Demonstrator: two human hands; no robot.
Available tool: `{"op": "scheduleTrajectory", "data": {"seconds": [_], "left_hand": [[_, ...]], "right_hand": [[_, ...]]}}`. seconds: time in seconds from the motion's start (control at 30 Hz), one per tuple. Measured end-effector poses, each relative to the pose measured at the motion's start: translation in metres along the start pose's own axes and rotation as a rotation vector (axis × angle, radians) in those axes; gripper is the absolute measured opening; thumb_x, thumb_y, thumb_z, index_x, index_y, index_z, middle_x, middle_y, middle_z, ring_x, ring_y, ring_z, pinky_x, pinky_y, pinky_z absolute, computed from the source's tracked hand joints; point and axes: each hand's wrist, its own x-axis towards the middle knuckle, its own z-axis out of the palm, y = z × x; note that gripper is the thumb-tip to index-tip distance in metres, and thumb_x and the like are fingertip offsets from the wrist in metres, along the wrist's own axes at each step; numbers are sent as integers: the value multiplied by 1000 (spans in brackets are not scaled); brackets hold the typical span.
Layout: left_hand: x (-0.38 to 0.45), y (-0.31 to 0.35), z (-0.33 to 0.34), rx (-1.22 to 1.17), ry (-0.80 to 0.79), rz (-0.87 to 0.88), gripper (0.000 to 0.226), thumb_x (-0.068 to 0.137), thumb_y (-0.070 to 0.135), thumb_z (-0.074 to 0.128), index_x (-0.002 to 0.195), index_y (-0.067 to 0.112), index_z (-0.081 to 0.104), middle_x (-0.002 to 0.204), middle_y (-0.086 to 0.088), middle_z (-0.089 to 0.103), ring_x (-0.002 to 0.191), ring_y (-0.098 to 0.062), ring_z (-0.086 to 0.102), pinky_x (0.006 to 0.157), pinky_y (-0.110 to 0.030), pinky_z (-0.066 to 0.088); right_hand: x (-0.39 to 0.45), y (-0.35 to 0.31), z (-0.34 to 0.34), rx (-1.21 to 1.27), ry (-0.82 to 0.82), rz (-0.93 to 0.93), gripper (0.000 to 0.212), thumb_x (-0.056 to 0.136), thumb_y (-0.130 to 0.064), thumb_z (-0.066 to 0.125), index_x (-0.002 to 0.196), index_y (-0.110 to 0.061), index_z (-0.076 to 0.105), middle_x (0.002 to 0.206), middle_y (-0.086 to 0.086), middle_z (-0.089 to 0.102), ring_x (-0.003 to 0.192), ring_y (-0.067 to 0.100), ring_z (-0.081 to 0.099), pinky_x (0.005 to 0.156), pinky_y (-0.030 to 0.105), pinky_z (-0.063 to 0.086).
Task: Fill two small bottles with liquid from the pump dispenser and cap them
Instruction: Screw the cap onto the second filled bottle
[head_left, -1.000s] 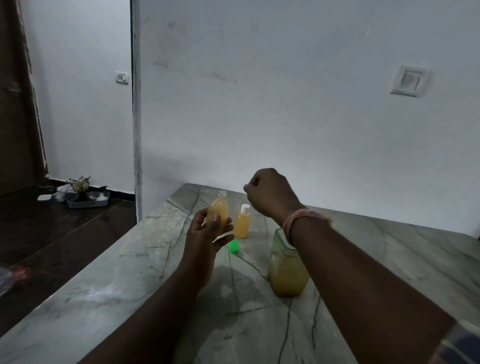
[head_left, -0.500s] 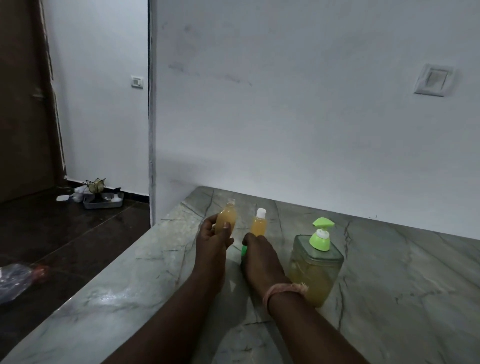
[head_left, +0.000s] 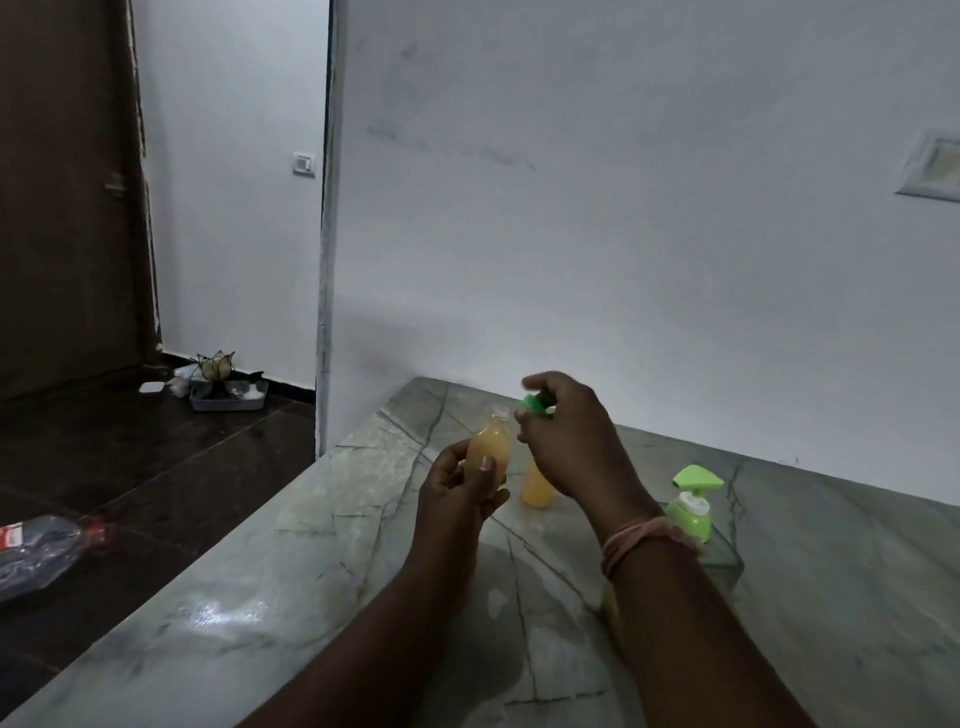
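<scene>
near mid-frame the left hand (head_left: 457, 499) grips an uncapped bottle (head_left: 487, 454) of orange liquid, upright above the counter (head_left: 291, 597). just right and a little higher, the right hand (head_left: 566, 441) pinches a green cap (head_left: 535, 404) beside the bottle's mouth. a second bottle (head_left: 536, 491) stands behind the right hand; the dispenser (head_left: 693, 501) sits lower right.

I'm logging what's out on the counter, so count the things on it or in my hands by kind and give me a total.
Small bottles: 2, one in the left hand, one standing on the counter
Green caps: 1, in the right hand
Pump dispensers: 1
Total: 4
</scene>
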Motion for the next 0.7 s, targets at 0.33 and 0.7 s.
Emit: {"op": "scheduleTrajectory", "data": {"seconds": [0.33,0.7], "left_hand": [[-4,-6,8,34,-82,3,26,93,21,62,119,25,60,117,-3,67,101,-18,70,79,-28,56],[-6,-2,9,4,-115,-32,32,84,28,65,116,26,63,117,-6,66,97,-20,70,77,-31,55]], "right_hand": [[10,-18,-31,-203,-113,-112,38,90,1,56,112,-26,69,114,-3,64,101,12,61,79,21,43],[12,-14,-45,-298,-281,-147,42,88,3,58,102,-34,72,102,-7,66,88,6,62,73,23,50]]}}
